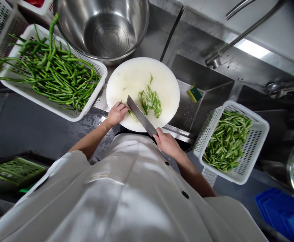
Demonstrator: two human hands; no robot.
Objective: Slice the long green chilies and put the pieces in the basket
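Note:
My right hand (167, 144) is closed round the handle of a kitchen knife (141, 116) with a wide blade. The blade slants across a round white cutting board (129, 74). On the board's left edge my left hand (117, 113) has its fingers curled down on a green chili pepper (133, 116), close beside the blade. Most of that pepper is hidden under the fingers. Past the blade lies a small pile of slant-cut pepper pieces (154, 101), with one curved bit (151, 78) apart from it.
A white basket (63, 116) of long whole peppers stands at left, beneath a large steel bowl (104, 33). Right of the board is a sink (199, 74) with a sponge (194, 94) and a tap (215, 60). Another white basket (259, 134) holds cut peppers.

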